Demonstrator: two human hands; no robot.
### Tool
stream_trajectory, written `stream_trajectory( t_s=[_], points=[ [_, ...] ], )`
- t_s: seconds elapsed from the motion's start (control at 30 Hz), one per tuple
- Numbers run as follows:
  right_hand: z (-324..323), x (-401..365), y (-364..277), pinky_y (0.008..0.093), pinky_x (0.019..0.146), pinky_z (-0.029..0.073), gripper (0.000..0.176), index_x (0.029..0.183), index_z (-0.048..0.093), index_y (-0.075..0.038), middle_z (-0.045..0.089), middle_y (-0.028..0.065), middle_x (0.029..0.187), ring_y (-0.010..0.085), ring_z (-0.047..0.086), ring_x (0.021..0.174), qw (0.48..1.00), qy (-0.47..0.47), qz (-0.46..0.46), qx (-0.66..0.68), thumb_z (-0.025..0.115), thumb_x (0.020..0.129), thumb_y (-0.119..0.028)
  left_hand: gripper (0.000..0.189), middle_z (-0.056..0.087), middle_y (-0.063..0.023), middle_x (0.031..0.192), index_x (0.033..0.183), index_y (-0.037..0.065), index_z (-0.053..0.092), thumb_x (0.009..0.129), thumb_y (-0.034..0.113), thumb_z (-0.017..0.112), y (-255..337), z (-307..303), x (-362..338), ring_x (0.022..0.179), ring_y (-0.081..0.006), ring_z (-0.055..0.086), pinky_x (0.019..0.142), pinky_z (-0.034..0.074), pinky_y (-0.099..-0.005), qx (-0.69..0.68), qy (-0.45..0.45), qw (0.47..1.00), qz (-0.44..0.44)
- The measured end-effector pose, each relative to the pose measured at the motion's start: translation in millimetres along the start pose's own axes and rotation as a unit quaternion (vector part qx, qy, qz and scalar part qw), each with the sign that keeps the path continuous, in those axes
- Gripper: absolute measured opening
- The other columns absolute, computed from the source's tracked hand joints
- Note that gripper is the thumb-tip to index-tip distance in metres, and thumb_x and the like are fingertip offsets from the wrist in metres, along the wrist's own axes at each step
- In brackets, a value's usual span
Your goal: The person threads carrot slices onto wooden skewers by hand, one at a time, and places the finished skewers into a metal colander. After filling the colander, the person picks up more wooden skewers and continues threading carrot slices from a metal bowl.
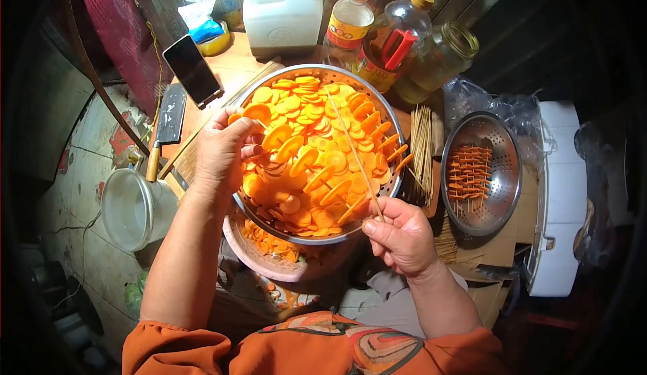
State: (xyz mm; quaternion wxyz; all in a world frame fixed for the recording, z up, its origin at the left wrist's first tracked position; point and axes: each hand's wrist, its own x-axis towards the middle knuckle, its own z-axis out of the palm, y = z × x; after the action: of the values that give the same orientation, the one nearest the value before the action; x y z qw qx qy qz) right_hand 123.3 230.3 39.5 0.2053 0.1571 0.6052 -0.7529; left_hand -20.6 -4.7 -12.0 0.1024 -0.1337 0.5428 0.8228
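Note:
My left hand (229, 139) is closed at the left rim of a perforated metal colander (397, 115), pinching an orange carrot slice (257, 112). From its fingers a spaced row of carrot slices on a skewer (303, 162) slants down to the right over the heap. Between thumb and fingers, my right hand (402, 235) grips a thin bare bamboo skewer (354, 149), which points up and left across the colander. Loose round carrot slices (296, 108) fill the colander. Another spaced row of slices (381, 130) lies along its right side.
Right of the colander lie bundled skewers (422, 149) and an oval strainer (513, 193) holding threaded carrot pieces. Behind stand a white jug (283, 14) and several bottles. A phone (192, 70) and a cleaver (170, 115) are at left, near a bucket (128, 206). A pink basin (259, 259) sits below.

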Motion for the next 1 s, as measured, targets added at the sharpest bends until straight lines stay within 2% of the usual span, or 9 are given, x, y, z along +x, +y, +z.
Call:
stream_trajectory(
  t_s=[0.13,0.2,0.23,0.3,0.33,0.4,0.5,0.73,1.0],
  points=[
    [0.0,-0.2,1.3,0.0138,0.035,0.03,0.024,0.105,0.057,0.002,0.052,-0.0032,0.061,0.0004,0.043,0.044,1.0,0.005,0.0,-0.009,0.059,0.087,-0.013,0.013,0.06,-0.0018,0.075,0.089,0.008,0.054,0.078,0.003,0.06,-2.2,-0.9,0.8,0.061,-0.0078,0.055,0.055,0.048,-0.0194,0.043,-0.002,0.998,0.043],
    [-0.8,1.1,5.0,0.0139,0.035,0.031,0.023,0.105,0.057,0.002,0.052,-0.003,0.061,0.0006,0.043,0.044,1.0,0.012,-0.001,-0.012,0.059,0.087,-0.013,0.011,0.06,-0.0009,0.076,0.087,0.007,0.055,0.079,0.003,0.061,-5.0,0.9,1.4,0.062,-0.0065,0.055,0.053,0.046,-0.0186,0.131,0.011,0.984,0.118],
    [-1.0,1.6,6.5,0.014,0.035,0.031,0.023,0.105,0.057,0.002,0.052,-0.0029,0.061,0.0007,0.043,0.044,1.0,0.018,-0.001,-0.015,0.059,0.087,-0.012,0.011,0.06,-0.0009,0.076,0.087,0.007,0.055,0.079,0.003,0.061,-6.9,0.8,1.9,0.062,-0.0065,0.055,0.053,0.046,-0.0186,0.131,0.011,0.984,0.118],
    [-0.7,2.4,6.9,0.0142,0.035,0.031,0.023,0.105,0.057,0.002,0.052,-0.0026,0.061,0.0009,0.043,0.044,1.0,0.02,-0.001,-0.014,0.059,0.087,-0.012,0.008,0.059,-0.0006,0.076,0.084,0.005,0.056,0.079,0.001,0.06,-10.8,0.9,2.6,0.062,-0.0061,0.056,0.051,0.045,-0.0182,0.175,-0.016,0.968,0.178],
    [-0.5,2.8,6.8,0.0143,0.036,0.031,0.023,0.105,0.057,0.003,0.052,-0.0024,0.06,0.001,0.043,0.044,1.0,0.022,-0.002,-0.014,0.058,0.087,-0.012,0.008,0.059,-0.0006,0.076,0.084,0.005,0.056,0.079,0.001,0.06,-9.4,1.9,1.3,0.062,-0.0061,0.056,0.051,0.045,-0.0182,0.175,-0.016,0.968,0.177],
    [2.1,2.6,4.8,0.0144,0.036,0.031,0.022,0.104,0.056,0.003,0.052,-0.0022,0.06,0.001,0.042,0.044,1.0,0.024,-0.003,-0.006,0.058,0.087,-0.012,0.007,0.058,-0.0012,0.075,0.084,0.004,0.056,0.079,0.0,0.06,-4.5,4.2,-2.5,0.061,-0.0062,0.055,0.051,0.044,-0.0178,0.135,-0.04,0.986,0.093],
    [2.1,2.7,6.3,0.0145,0.036,0.031,0.021,0.103,0.057,0.002,0.052,-0.0017,0.06,0.001,0.041,0.043,1.0,0.026,-0.005,0.005,0.058,0.087,-0.012,0.006,0.057,-0.0012,0.074,0.083,0.003,0.056,0.08,0.0,0.06,-5.4,5.5,-3.4,0.06,-0.0058,0.054,0.05,0.043,-0.0173,0.107,-0.049,0.992,0.053],
    [4.0,5.6,8.5,0.0142,0.036,0.03,0.021,0.103,0.057,0.002,0.051,-0.0013,0.06,0.0003,0.04,0.043,1.0,0.023,-0.006,0.007,0.057,0.088,-0.012,0.004,0.057,-0.0011,0.073,0.082,0.003,0.057,0.08,0.001,0.06,-7.4,7.2,-3.2,0.058,-0.0064,0.053,0.049,0.041,-0.0172,0.135,-0.058,0.988,0.044],
    [5.9,5.6,11.2,0.0143,0.036,0.029,0.021,0.103,0.056,0.002,0.051,-0.002,0.059,0.0002,0.039,0.042,1.0,0.028,-0.009,0.012,0.057,0.088,-0.013,0.005,0.06,-0.0027,0.069,0.079,0.001,0.058,0.075,-0.001,0.062,-17.6,6.8,0.3,0.055,-0.0079,0.056,0.046,0.044,-0.0184,0.137,-0.004,0.988,0.076]
  ],
)
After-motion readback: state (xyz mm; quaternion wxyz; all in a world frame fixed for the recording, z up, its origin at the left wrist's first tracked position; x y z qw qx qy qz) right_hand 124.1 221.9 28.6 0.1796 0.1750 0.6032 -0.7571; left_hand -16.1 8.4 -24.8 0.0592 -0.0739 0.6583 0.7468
